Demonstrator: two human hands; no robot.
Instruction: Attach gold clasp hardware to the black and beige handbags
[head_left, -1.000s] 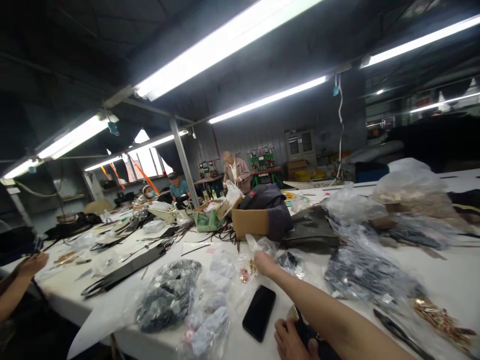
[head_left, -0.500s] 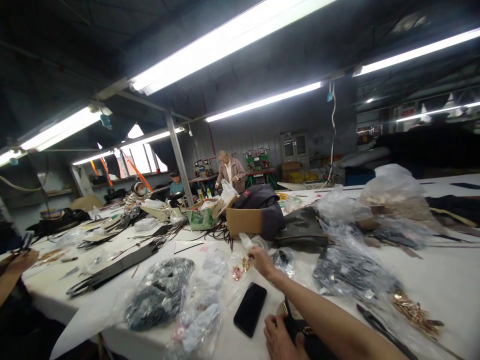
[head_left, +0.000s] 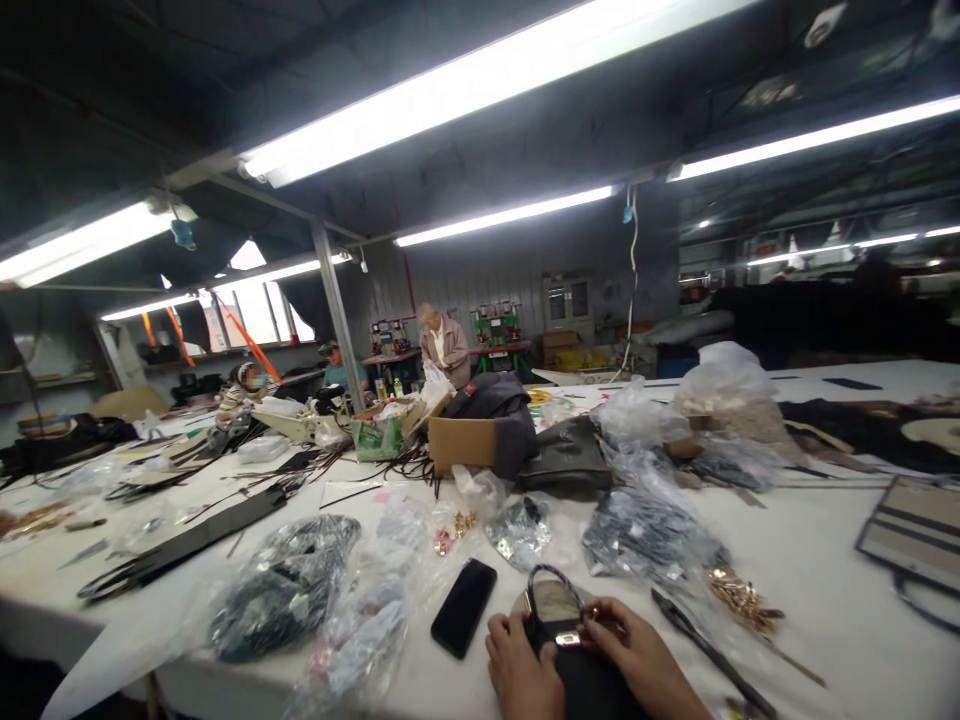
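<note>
A small black handbag [head_left: 589, 690] with a gold-coloured clasp [head_left: 568, 638] and a looped handle [head_left: 553, 572] is at the near side of the table. My left hand [head_left: 523, 668] grips the bag's left side, fingers curled at its top edge. At the right foot of the handle, the fingers of my right hand [head_left: 637, 648] pinch a small gold-coloured metal piece [head_left: 595, 614]; its exact shape is hidden. A black phone [head_left: 463, 607] lies left of the bag. Small gold-coloured fittings [head_left: 463, 523] lie on plastic beyond it.
Bagged dark parts [head_left: 289, 585] lie to the left and more bagged parts [head_left: 649, 535] to the right. Gold-coloured hardware [head_left: 742, 600] is piled beside a long dark tool [head_left: 709, 645]. A cardboard box [head_left: 461, 447] stands farther back. Across the room a person [head_left: 442, 345] stands.
My right hand has come back from the gold-coloured fittings to the handbag's handle. The handbag now shows more fully, its handle raised. The view has swung right.
</note>
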